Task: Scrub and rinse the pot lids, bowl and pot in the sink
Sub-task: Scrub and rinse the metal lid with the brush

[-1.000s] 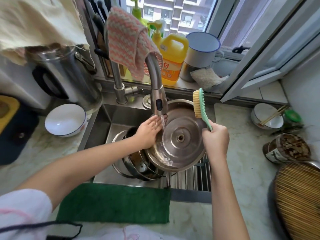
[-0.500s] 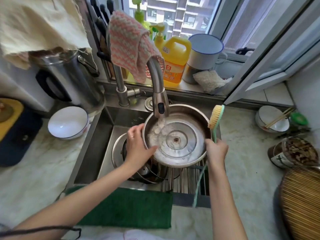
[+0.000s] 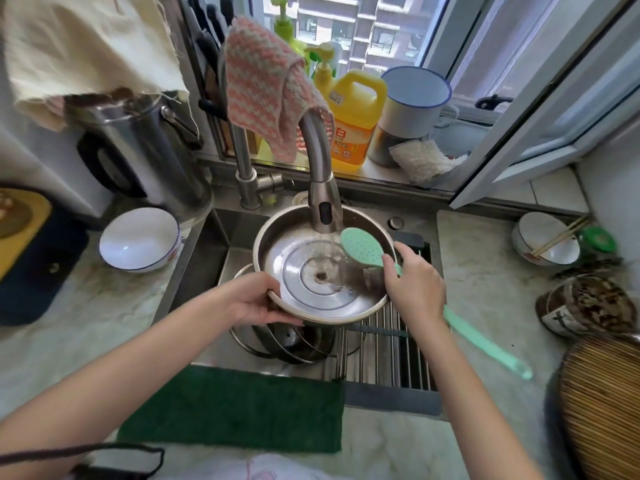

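A steel pot lid (image 3: 311, 271) is held underside up over the sink (image 3: 214, 258), under the running faucet (image 3: 323, 209). My left hand (image 3: 258, 299) grips its near-left rim. My right hand (image 3: 414, 284) grips the handle of a green scrub brush (image 3: 363, 249), whose head lies bristles down inside the lid on its right side. Water falls onto the lid beside the brush head. Below the lid, more steel lids and a pot (image 3: 294, 341) are stacked in the sink, mostly hidden.
A white bowl (image 3: 138, 239) sits on the counter left of the sink beside a steel kettle (image 3: 138, 147). A drying rack (image 3: 384, 348) spans the sink's right part. A green mat (image 3: 235, 407) lies in front. Detergent bottle (image 3: 353, 119) and mug (image 3: 412, 102) stand on the sill.
The brush swung from upright beside the lid down into it, bristles on the metal. My left hand shifted from the lid's left side to its near rim, and the lid now lies flatter.
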`<state>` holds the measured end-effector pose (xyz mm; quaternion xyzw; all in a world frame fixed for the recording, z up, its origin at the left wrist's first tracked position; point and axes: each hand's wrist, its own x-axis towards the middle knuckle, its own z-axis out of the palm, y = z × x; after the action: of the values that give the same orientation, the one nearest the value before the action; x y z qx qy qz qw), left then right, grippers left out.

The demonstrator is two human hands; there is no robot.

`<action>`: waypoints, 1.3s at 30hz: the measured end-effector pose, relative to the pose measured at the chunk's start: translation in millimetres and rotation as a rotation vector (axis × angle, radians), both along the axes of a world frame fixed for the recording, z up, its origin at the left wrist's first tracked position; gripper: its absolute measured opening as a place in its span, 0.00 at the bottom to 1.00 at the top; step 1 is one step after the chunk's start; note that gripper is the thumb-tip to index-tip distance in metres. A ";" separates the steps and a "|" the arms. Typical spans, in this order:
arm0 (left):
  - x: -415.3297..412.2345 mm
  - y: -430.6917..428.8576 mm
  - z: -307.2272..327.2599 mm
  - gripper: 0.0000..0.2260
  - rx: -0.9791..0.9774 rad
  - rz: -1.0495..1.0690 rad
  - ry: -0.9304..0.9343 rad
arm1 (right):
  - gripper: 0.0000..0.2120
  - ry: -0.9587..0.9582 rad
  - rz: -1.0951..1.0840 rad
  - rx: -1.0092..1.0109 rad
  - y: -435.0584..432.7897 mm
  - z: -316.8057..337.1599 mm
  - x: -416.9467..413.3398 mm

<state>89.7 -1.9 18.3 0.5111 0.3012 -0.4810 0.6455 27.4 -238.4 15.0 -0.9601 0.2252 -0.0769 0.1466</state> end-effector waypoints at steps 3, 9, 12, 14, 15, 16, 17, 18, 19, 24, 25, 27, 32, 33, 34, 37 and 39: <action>3.5 5.4 4.7 0.16 0.033 0.031 -0.083 | 0.11 0.008 0.124 -0.354 5.8 1.7 12.3; -4.3 14.3 12.8 0.13 0.111 -0.029 -0.151 | 0.18 0.083 0.494 -0.256 10.0 -7.6 43.7; -7.1 16.1 17.4 0.11 0.135 -0.047 -0.117 | 0.20 0.102 0.590 -0.279 8.7 -17.1 57.9; -7.2 19.3 16.8 0.10 0.141 -0.029 -0.092 | 0.20 0.118 0.607 -0.308 5.9 -17.2 63.2; -6.7 22.0 15.7 0.11 0.144 -0.018 -0.087 | 0.20 0.128 0.617 -0.326 4.7 -15.9 62.3; -6.4 24.8 14.2 0.12 0.144 0.005 -0.083 | 0.18 0.147 0.629 -0.338 4.8 -12.8 59.4; -5.8 27.3 12.6 0.13 0.139 0.041 -0.079 | 0.16 0.185 0.646 -0.347 5.4 -9.9 55.6; -5.9 29.1 10.4 0.15 0.138 0.077 -0.078 | 0.14 0.232 0.670 -0.343 6.3 -8.5 50.9; -5.9 29.5 8.3 0.16 0.137 0.099 -0.089 | 0.13 0.294 0.673 -0.320 7.1 -6.1 47.0; -5.9 22.7 4.0 0.23 0.195 0.058 -0.220 | 0.10 0.219 0.590 -0.411 10.2 -8.2 40.8; -5.6 22.2 5.3 0.23 0.189 0.068 -0.228 | 0.12 0.205 0.576 -0.407 11.1 -9.9 40.3; -2.6 24.0 8.4 0.22 0.168 0.117 -0.220 | 0.13 0.284 0.564 -0.321 15.8 -12.7 39.3; 0.2 22.8 1.2 0.26 0.196 0.233 -0.222 | 0.09 0.552 0.571 0.139 30.0 -7.3 29.6; -1.5 19.6 0.3 0.27 0.209 0.228 -0.240 | 0.10 0.613 0.585 0.268 34.4 -2.5 26.5; -3.5 16.2 1.0 0.29 0.216 0.218 -0.261 | 0.10 0.651 0.593 0.358 38.3 1.9 24.0; -8.7 11.9 4.6 0.29 0.214 0.203 -0.323 | 0.10 0.639 0.567 0.206 36.0 3.3 31.5; -10.2 12.9 4.0 0.31 0.222 0.178 -0.352 | 0.10 0.585 0.499 -0.089 27.4 4.1 44.7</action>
<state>79.5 11.0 22.4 0.6264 0.2788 -0.2896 0.6678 72.1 -211.0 19.1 -0.9722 0.0132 0.2284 0.0487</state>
